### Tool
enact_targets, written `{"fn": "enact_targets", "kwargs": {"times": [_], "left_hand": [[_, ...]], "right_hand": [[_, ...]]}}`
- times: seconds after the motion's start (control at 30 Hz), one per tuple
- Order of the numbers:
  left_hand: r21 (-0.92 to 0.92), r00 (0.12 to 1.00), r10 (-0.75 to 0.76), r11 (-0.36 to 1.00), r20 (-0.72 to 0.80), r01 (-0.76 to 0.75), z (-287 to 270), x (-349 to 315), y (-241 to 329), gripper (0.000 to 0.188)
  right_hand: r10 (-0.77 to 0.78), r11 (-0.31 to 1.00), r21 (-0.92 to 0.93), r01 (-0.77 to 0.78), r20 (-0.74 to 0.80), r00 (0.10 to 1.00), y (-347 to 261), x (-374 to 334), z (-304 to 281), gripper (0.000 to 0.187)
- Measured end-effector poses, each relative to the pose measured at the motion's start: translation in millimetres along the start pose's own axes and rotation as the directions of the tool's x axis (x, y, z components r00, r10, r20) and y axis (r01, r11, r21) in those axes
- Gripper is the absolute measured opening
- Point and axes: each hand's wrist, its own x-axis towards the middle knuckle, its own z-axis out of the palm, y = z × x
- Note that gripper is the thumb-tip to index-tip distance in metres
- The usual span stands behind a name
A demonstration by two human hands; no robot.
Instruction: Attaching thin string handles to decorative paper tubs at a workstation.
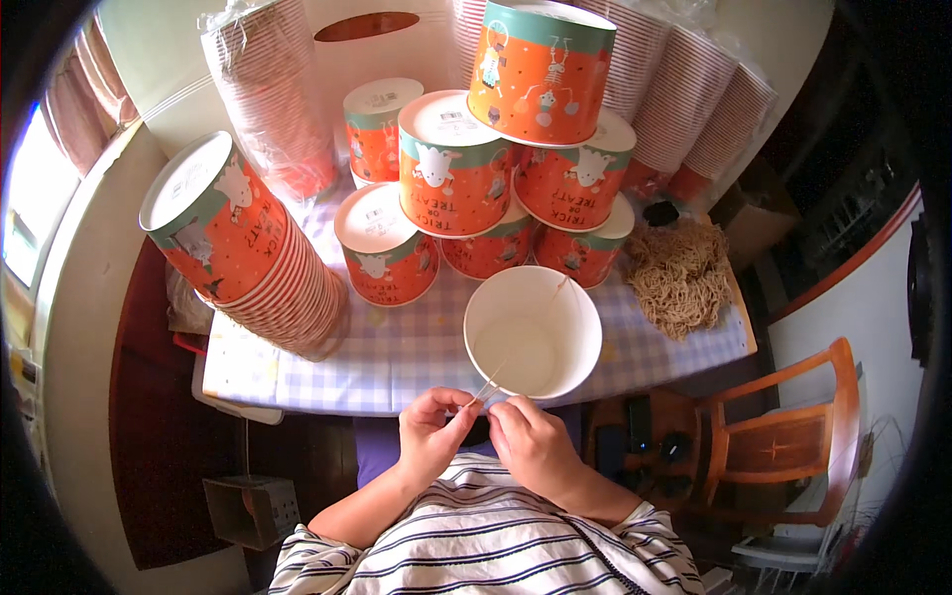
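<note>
Striped shirt (476,526) closest to me, and both hands are busy: left hand (434,424) and right hand (533,443) look pinched on a thin strand of twine (482,391), right at the near rim of a white-lined paper bucket (526,332) standing mouth up. Looks mid-step to me; can't make out a finished knot. Behind it, printed orange-and-green buckets (456,178) are already piled upside down, though whether they carry twine I can't tell. Plenty left: a tangled twine heap (679,283), plus a nested stack (268,283). Bucket's tight to the desk (288,375) front edge, pile just behind; sideways there's checked cloth for moving, more on the left.
</note>
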Motion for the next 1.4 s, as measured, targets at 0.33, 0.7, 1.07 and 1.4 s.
{"fn": "enact_targets", "kwargs": {"times": [0.33, 0.7, 1.07, 1.4], "left_hand": [[-0.455, 0.952, -0.301, 0.841, 0.054, 0.292, 6, 5, 2, 0.005], [-0.540, 0.952, -0.295, 0.791, 0.077, 0.289, 5, 8, -1, 0.005], [-0.340, 0.990, -0.139, 0.932, -0.028, 0.121, 5, 2, -11, 0.010], [0.148, 0.978, 0.206, 0.969, -0.031, -0.199, 8, 6, -18, 0.014]], "right_hand": [[0.073, 0.995, -0.051, -0.085, -0.201, 0.977, 17, -3, 24, 0.020], [0.509, 0.237, 0.919, -0.314, 0.158, 0.846, 24, -8, 46, 0.015], [0.545, -0.124, 0.955, -0.269, 0.292, 0.786, 18, -6, 48, 0.019], [0.516, -0.306, 0.905, -0.295, 0.418, 0.747, 28, -12, 57, 0.017]]}}
